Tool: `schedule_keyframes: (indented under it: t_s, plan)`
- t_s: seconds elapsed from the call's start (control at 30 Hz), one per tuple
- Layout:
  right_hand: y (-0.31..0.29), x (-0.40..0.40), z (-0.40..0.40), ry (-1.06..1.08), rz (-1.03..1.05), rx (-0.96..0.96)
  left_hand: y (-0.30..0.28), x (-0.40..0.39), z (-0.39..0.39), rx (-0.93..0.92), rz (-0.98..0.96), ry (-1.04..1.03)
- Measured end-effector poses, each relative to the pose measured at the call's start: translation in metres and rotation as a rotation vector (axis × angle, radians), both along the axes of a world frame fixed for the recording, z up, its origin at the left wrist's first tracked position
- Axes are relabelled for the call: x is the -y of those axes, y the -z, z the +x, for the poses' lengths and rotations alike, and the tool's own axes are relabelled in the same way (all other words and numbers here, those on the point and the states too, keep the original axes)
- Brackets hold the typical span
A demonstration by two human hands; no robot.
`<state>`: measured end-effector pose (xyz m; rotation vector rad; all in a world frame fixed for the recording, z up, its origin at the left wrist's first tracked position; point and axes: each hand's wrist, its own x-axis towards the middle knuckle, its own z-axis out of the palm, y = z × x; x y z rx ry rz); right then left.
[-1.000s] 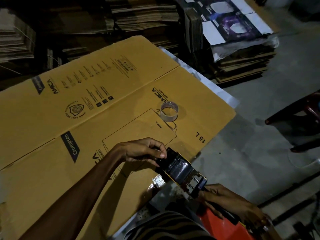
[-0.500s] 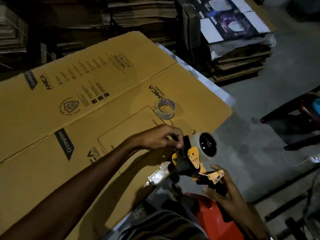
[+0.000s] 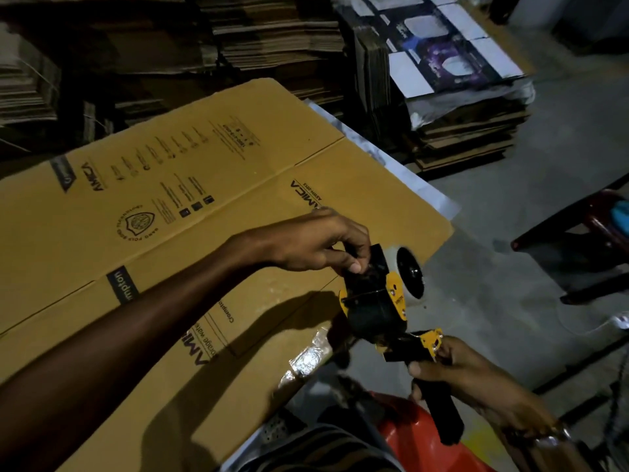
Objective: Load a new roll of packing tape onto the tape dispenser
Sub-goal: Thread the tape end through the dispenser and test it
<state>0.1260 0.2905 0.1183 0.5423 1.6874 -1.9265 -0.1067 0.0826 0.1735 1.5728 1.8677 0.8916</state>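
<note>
A black and yellow tape dispenser [image 3: 374, 301] is held in the air over the right edge of a flattened cardboard box [image 3: 170, 233]. A clear tape roll [image 3: 406, 272] sits on its black hub, facing right. My right hand [image 3: 476, 379] grips the dispenser's black handle from below. My left hand [image 3: 320, 243] reaches across and pinches the black front part at the dispenser's top with thumb and fingers. The used tape core seen earlier on the box is hidden behind my left hand.
Stacks of flattened cartons [image 3: 272, 35] fill the back, with a printed stack [image 3: 452, 63] at the right. A dark chair [image 3: 585, 240] stands on the grey floor at the right. A red seat [image 3: 418, 444] is under me.
The dispenser was turned over and lifted, so the tape roll now shows on its right side. My left hand moved up with it and now pinches the top front part.
</note>
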Motion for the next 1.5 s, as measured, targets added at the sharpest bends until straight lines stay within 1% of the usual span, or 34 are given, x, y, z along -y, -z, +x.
schedule_keyframes:
  t_s: [0.07, 0.17, 0.2, 0.33, 0.43, 0.53, 0.6, 0.73, 0.83, 0.93, 1.07, 1.23, 1.37, 1.5]
  plan:
    - [0.000, -0.003, 0.001, -0.050, -0.105, 0.018, 0.000, 0.003, 0.002, 0.059, -0.006, -0.012]
    - [0.010, 0.002, 0.007, 0.038, -0.308, 0.013, -0.002, 0.005, 0.003, 0.075, -0.020, -0.014]
    - [0.013, 0.004, 0.008, 0.062, -0.329, -0.001, -0.003, 0.005, 0.002, 0.073, -0.026, -0.013]
    - [0.019, 0.016, 0.006, 0.070, -0.169, -0.101, 0.000, 0.006, 0.001, 0.015, -0.007, -0.006]
    - [0.023, 0.020, 0.009, 0.126, -0.091, -0.146, 0.010, 0.010, 0.002, -0.011, 0.010, -0.078]
    - [0.026, 0.021, 0.017, 0.179, -0.040, -0.171, 0.023, 0.015, 0.003, -0.074, 0.019, -0.118]
    - [0.026, 0.021, 0.023, 0.192, 0.012, -0.168, 0.031, 0.017, 0.006, 0.027, -0.008, -0.146]
    - [0.029, 0.018, 0.033, 0.242, 0.142, -0.115, 0.049, 0.020, 0.017, 0.367, -0.069, -0.183]
    - [0.028, 0.016, 0.036, 0.234, 0.282, -0.118, 0.065, 0.020, 0.025, 0.509, -0.091, -0.217]
    - [0.025, 0.019, 0.038, 0.227, 0.326, -0.106, 0.080, 0.021, 0.032, 0.609, -0.074, -0.262]
    - [0.025, 0.023, 0.040, 0.240, 0.379, -0.084, 0.093, 0.029, 0.039, 0.699, -0.088, -0.314]
    - [0.026, 0.027, 0.045, 0.260, 0.424, -0.080, 0.100, 0.030, 0.043, 0.821, -0.163, -0.392]
    - [0.032, 0.025, 0.053, 0.227, 0.496, -0.131, 0.112, 0.026, 0.056, 0.776, -0.200, -0.503]
    - [0.043, 0.028, 0.064, 0.231, 0.624, -0.166, 0.130, 0.028, 0.066, 0.745, -0.190, -0.643]
